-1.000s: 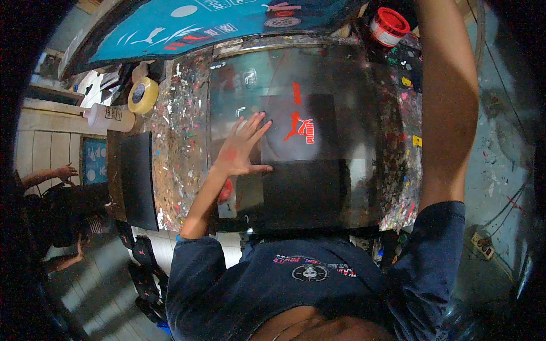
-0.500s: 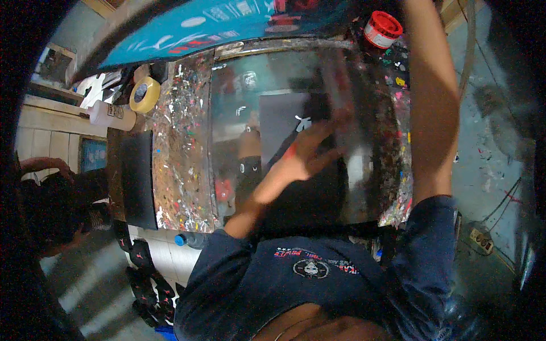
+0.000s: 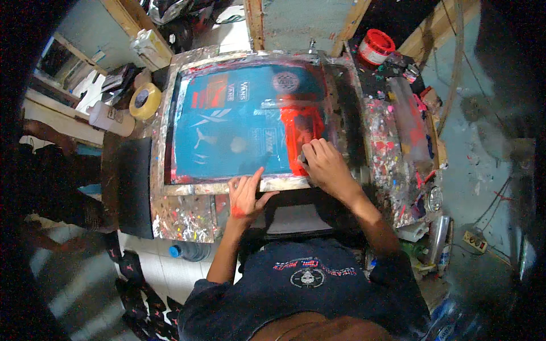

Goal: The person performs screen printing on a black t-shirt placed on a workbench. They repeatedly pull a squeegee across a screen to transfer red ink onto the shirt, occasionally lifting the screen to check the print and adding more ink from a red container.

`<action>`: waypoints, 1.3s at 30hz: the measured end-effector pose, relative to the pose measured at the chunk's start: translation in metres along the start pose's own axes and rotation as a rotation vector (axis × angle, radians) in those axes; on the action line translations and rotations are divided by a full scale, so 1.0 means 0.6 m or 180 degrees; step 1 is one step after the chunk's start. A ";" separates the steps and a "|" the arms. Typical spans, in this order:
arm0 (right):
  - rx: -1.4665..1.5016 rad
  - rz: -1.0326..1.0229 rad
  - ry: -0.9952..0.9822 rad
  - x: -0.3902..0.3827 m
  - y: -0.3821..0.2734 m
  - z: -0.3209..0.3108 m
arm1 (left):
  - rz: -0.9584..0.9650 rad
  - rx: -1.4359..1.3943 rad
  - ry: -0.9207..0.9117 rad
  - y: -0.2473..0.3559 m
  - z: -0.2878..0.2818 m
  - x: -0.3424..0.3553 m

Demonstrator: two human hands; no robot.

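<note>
A screen-printing frame [image 3: 267, 183] lies flat, its blue mesh [image 3: 227, 136] bearing several pale designs. Thick red ink [image 3: 293, 128] covers a band toward the mesh's right side. My right hand [image 3: 330, 170] is closed around a small dark squeegee [image 3: 303, 161] at the near end of that ink; the fingers hide most of the tool. On the frame's near edge rests my left hand [image 3: 245, 196], fingers stretched out and thumb apart. A dark sheet [image 3: 298, 219] shows below the near edge, and whatever lies under the mesh is hidden.
Paint specks cover the table [image 3: 182, 221]. A tape roll [image 3: 145, 101] and a white bottle [image 3: 111, 118] stand at left, beside a black panel [image 3: 135, 187]. At the far right is a red tub [image 3: 377, 46]. Another person [image 3: 60, 170] is at the left.
The raised screen has come down flat over the black sheet. My left hand has moved from the sheet onto the frame's edge; my right has come down from the far side onto the mesh.
</note>
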State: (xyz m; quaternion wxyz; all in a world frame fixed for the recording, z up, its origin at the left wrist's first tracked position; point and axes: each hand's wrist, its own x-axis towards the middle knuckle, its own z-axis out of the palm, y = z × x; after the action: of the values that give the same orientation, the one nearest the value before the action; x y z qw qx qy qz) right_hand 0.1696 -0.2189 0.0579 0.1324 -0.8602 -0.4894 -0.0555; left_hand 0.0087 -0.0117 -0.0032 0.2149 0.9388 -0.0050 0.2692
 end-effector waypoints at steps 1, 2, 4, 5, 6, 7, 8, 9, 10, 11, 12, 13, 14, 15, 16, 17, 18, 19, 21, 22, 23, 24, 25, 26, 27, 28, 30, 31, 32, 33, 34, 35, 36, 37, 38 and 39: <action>0.0065 -0.0015 -0.0180 0.004 0.009 -0.003 | 0.0027 -0.0033 0.0040 -0.002 0.007 -0.007; 0.0333 -0.0041 -0.0266 -0.002 0.014 -0.017 | 0.0039 -0.0053 0.0075 -0.002 0.008 -0.011; 0.0444 -0.0026 -0.0234 -0.007 0.033 -0.010 | 0.0057 -0.0106 0.0181 -0.004 0.013 -0.008; 0.0515 -0.0019 -0.0219 -0.008 0.039 -0.001 | 0.0034 -0.0067 0.0131 -0.007 0.014 -0.009; 0.0465 0.0043 -0.0164 0.005 0.050 0.006 | 0.0008 -0.0027 0.0068 -0.010 0.015 -0.012; 0.0416 0.0104 -0.0108 0.035 0.072 0.012 | -0.0018 0.0013 0.0004 -0.010 0.017 -0.014; 0.0371 0.0195 -0.0047 0.066 0.093 0.019 | -0.0056 0.0004 -0.0032 -0.009 0.018 -0.016; 0.0355 0.0029 0.0123 0.100 0.120 0.028 | -0.0080 0.0007 -0.0081 -0.008 0.016 -0.015; 0.0316 -0.0142 0.0299 0.132 0.148 0.034 | -0.0095 0.0000 -0.0110 -0.008 0.017 -0.014; 0.0349 -0.0126 0.0249 0.154 0.172 0.046 | -0.0036 0.0001 -0.0101 -0.009 0.016 -0.015; 0.0377 -0.0114 0.0205 0.169 0.197 0.056 | 0.0027 0.0002 -0.0085 -0.011 0.017 -0.016; 0.0402 -0.0104 0.0159 0.175 0.212 0.059 | 0.0089 0.0002 -0.0065 -0.012 0.020 -0.017; 0.0334 0.0032 -0.0188 0.185 0.192 0.024 | 0.0059 0.0026 -0.0046 -0.016 0.020 -0.025; 0.0263 0.0390 0.0003 0.181 0.181 0.019 | 0.0050 0.0018 -0.0030 -0.017 0.024 -0.029; 0.0192 0.0747 0.0193 0.176 0.170 0.018 | 0.0040 0.0009 -0.0013 -0.017 0.027 -0.031; 0.0061 0.1065 0.0311 0.168 0.164 0.020 | -0.0011 0.0020 -0.0020 -0.013 0.027 -0.032; -0.0049 0.1386 0.0410 0.160 0.157 0.024 | -0.0064 0.0033 -0.0027 -0.008 0.024 -0.031; -0.0215 0.1647 0.0449 0.155 0.153 0.032 | -0.0119 0.0049 -0.0032 -0.004 0.022 -0.031; -0.0223 0.1876 0.0563 0.158 0.147 0.039 | -0.0212 -0.0059 0.0013 -0.001 0.020 -0.030; -0.0068 0.1830 0.0630 0.170 0.149 0.040 | -0.0261 -0.0110 0.0039 0.001 0.020 -0.029; 0.0032 0.1591 0.0606 0.181 0.161 0.046 | -0.0282 -0.0108 0.0056 0.003 0.015 -0.028; 0.0122 0.1367 0.0582 0.190 0.174 0.047 | -0.0286 -0.0120 0.0083 0.006 0.010 -0.021; 0.0140 0.0932 0.0461 0.202 0.204 0.055 | -0.0287 -0.0134 0.0110 0.009 0.007 -0.017; 0.0191 0.0453 0.0337 0.216 0.207 0.054 | -0.0322 -0.0119 0.0139 0.009 0.004 -0.019; 0.0147 0.0310 0.0208 0.218 0.207 0.054 | -0.0352 -0.0111 0.0166 0.009 0.002 -0.021; 0.0098 0.0174 0.0082 0.218 0.208 0.051 | -0.0377 -0.0108 0.0192 0.009 0.000 -0.022; 0.0076 -0.0128 0.0075 0.206 0.189 0.059 | -0.0439 -0.0018 0.0213 0.008 -0.005 -0.028; 0.0082 -0.0272 0.0203 0.180 0.172 0.068 | -0.0464 0.0013 0.0220 0.008 -0.006 -0.031; 0.0087 -0.0416 0.0334 0.151 0.152 0.074 | -0.0491 0.0055 0.0234 0.008 -0.005 -0.034; 0.0027 -0.0184 -0.0070 0.115 0.125 0.072 | -0.0504 0.0079 0.0227 0.010 -0.005 -0.037; -0.0033 0.0030 -0.0462 0.081 0.095 0.069 | -0.0514 0.0116 0.0236 0.010 -0.004 -0.038; -0.0193 -0.0011 -0.0452 0.040 0.071 0.071 | -0.0491 0.0118 0.0186 0.012 -0.007 -0.037; -0.0348 -0.0076 -0.0423 0.006 0.048 0.075 | -0.0469 0.0146 0.0153 0.013 -0.011 -0.035; -0.0285 -0.0135 -0.0253 -0.020 0.029 0.070 | -0.0449 0.0163 0.0124 0.013 -0.014 -0.030; -0.0209 -0.0192 -0.0069 -0.045 0.008 0.067 | -0.0431 0.0197 0.0063 0.011 -0.016 -0.029; -0.0157 -0.0240 0.0109 -0.060 -0.004 0.063 | -0.0407 0.0208 0.0011 0.008 -0.014 -0.028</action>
State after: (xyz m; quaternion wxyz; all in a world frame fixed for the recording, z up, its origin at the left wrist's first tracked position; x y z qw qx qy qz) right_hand 0.1478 -0.2368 0.0141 0.1173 -0.8430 -0.5176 -0.0872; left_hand -0.0106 -0.0145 -0.0032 0.2009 0.9432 0.0642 0.2565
